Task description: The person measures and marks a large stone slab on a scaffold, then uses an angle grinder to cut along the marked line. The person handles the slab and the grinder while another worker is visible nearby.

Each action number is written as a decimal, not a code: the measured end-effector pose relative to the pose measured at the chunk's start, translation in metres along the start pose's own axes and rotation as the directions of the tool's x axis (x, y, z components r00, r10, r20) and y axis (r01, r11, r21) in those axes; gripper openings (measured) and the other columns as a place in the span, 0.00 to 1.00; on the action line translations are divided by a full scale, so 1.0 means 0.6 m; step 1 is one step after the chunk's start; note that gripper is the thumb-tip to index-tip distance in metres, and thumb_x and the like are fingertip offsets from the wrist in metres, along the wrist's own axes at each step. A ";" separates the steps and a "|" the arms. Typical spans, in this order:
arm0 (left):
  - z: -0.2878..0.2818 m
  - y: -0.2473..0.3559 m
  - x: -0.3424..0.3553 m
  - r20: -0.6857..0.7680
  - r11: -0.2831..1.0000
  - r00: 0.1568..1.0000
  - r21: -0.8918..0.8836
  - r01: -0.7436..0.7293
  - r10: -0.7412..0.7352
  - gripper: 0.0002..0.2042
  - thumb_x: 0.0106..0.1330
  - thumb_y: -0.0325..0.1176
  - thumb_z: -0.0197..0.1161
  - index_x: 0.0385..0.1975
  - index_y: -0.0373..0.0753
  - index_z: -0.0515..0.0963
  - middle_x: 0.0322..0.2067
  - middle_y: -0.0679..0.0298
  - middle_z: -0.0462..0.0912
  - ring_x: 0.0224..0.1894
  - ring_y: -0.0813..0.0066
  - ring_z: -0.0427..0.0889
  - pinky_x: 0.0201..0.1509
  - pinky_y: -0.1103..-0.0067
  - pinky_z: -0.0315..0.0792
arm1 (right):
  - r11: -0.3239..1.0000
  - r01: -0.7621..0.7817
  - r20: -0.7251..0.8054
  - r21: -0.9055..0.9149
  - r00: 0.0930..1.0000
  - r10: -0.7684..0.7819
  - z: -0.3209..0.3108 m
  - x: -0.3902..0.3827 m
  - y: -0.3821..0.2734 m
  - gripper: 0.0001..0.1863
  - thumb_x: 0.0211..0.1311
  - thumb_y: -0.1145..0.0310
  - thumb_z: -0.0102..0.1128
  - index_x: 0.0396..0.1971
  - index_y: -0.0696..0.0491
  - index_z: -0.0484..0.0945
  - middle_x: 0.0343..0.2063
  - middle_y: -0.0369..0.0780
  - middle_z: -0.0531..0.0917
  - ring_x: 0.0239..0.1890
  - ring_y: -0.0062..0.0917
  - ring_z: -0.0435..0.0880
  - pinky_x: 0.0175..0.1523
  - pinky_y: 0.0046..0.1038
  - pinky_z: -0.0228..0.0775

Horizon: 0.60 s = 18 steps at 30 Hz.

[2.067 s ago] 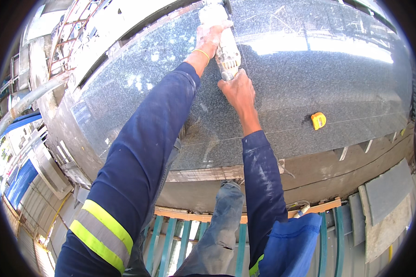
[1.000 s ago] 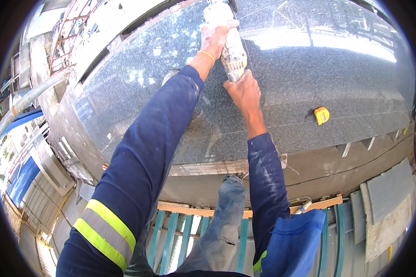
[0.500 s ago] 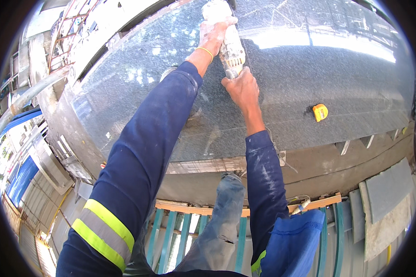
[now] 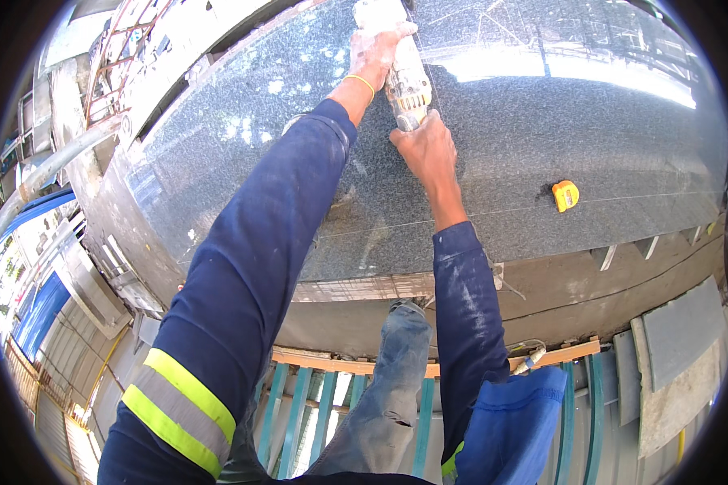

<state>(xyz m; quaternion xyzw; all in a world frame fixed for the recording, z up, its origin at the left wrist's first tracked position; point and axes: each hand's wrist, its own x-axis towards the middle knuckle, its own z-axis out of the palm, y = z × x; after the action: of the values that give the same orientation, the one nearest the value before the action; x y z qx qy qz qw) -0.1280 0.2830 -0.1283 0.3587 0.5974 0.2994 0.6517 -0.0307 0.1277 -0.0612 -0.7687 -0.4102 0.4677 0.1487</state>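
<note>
A dust-whitened angle grinder lies lengthwise over the dark grey stone slab, near its far side. My left hand is closed round the grinder's front part. Behind it, my right hand grips the rear end of the body. The disc is hidden from me at the far end. A thin straight line runs along the slab beside the tool. To the right of my right hand, a yellow tape measure rests on the stone.
Metal brackets stick out under the slab's near edge. Below me are a wooden strip and green bars. Loose stone pieces lean at the lower right. A metal pipe and scaffolding stand on the left. A cable connector lies by my right sleeve.
Both hands keep their grip on the grinder, which has shifted very slightly. The view has moved a little; the tape measure appears slightly farther right.
</note>
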 end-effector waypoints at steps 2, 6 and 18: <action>-0.007 0.001 0.009 -0.010 1.000 1.000 0.027 -0.015 0.016 0.19 0.61 0.46 0.71 0.41 0.37 0.80 0.31 0.62 0.83 0.32 0.70 0.84 0.41 0.73 0.80 | 1.000 0.010 0.000 0.019 1.000 -0.010 0.004 0.005 -0.004 0.26 0.49 0.61 0.72 0.41 0.64 0.75 0.35 0.60 0.86 0.41 0.54 0.87 0.47 0.47 0.79; -0.002 0.007 0.010 -0.014 1.000 1.000 0.025 -0.015 0.016 0.19 0.62 0.47 0.70 0.40 0.37 0.80 0.32 0.62 0.83 0.32 0.70 0.84 0.41 0.73 0.80 | 1.000 -0.003 0.001 0.019 1.000 0.003 0.006 0.014 -0.003 0.27 0.49 0.59 0.72 0.41 0.64 0.75 0.36 0.60 0.85 0.42 0.54 0.87 0.48 0.47 0.78; 0.003 0.021 -0.026 -0.006 0.992 0.992 -0.018 0.124 -0.124 0.18 0.62 0.46 0.69 0.41 0.37 0.78 0.31 0.62 0.82 0.31 0.69 0.84 0.39 0.72 0.81 | 0.998 -0.053 0.028 -0.031 0.998 0.053 -0.031 -0.036 -0.030 0.26 0.48 0.60 0.72 0.39 0.66 0.76 0.35 0.61 0.85 0.41 0.55 0.87 0.47 0.47 0.78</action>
<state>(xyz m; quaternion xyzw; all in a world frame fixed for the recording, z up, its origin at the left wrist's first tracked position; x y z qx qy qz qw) -0.1272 0.2770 -0.1091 0.3139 0.6181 0.2648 0.6702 -0.0287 0.1249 -0.0273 -0.7747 -0.3987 0.4761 0.1187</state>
